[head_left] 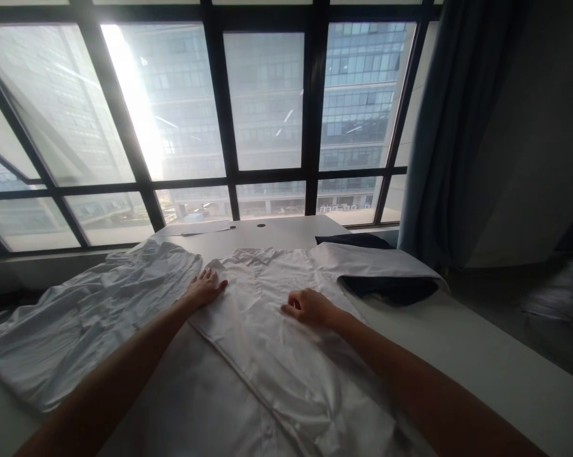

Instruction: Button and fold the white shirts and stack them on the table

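A white button-front shirt [248, 317] lies spread on the table, its collar [255, 255] toward the window and its front creased. My left hand [204, 289] rests flat on the shirt's left shoulder area, fingers apart. Over the right half of the front, my right hand [310, 306] is curled, with thumb and fingers drawn together against the cloth. Whether a fold is pinched inside them is hidden. One sleeve [377, 259] stretches out to the right, partly over a dark navy cloth [391, 289].
Another crumpled white garment [91, 311] covers the table's left side. The white table [481, 343] extends to the right and back, with two dark round holes near its far edge. Beyond stand large framed windows [270, 101]; a blue-grey curtain [434, 139] hangs at right.
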A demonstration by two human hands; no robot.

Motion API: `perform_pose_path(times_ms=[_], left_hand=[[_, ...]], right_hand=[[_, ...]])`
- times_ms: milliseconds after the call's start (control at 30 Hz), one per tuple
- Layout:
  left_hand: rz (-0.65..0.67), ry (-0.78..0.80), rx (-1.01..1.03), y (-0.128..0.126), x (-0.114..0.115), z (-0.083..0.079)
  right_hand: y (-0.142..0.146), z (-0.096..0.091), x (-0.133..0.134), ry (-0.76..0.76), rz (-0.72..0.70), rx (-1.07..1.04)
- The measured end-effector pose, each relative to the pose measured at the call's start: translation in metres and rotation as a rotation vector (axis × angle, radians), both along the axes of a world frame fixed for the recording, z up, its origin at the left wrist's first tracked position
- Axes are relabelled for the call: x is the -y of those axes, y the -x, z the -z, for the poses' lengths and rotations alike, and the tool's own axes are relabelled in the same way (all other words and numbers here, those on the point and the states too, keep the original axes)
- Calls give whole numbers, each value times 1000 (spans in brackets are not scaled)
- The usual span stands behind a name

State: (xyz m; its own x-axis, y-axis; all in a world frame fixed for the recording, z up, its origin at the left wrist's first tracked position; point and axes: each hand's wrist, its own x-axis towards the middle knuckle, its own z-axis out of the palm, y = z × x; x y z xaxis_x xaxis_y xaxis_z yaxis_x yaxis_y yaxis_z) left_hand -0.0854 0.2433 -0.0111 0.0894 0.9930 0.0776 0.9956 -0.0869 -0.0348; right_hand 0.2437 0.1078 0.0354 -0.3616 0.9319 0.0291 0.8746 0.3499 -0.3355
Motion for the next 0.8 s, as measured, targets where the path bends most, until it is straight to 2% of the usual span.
perform_pose_path(times_ms=[100, 167, 267, 400, 467, 500, 567, 633, 667, 800], left_hand=[[46, 38, 16, 3, 3, -1], [58, 59, 22, 4, 1, -3], [58, 46, 36, 5, -8, -7], [77, 23, 62, 3, -30, -8], [96, 5, 74, 3, -41, -4], [97, -2, 80, 3, -46, -1], [85, 3, 92, 4, -54, 5], [77, 15, 96, 5, -59, 10], [77, 19, 96, 5, -60, 11], [90, 38, 100, 4, -58, 4]], right_hand=[[2, -20, 7, 408, -79, 37], [4, -27, 11, 593, -77, 51], [6, -29, 12, 703, -61, 67], [5, -30, 13, 745, -76, 69], [5, -33, 16, 666, -112, 123], [6, -34, 18, 558, -115, 150], [12, -32, 20, 250, -79, 144], [19, -23, 21, -27, -73, 42], [23, -17, 21, -102, -110, -21], [31, 13, 20, -149, -361, -82]])
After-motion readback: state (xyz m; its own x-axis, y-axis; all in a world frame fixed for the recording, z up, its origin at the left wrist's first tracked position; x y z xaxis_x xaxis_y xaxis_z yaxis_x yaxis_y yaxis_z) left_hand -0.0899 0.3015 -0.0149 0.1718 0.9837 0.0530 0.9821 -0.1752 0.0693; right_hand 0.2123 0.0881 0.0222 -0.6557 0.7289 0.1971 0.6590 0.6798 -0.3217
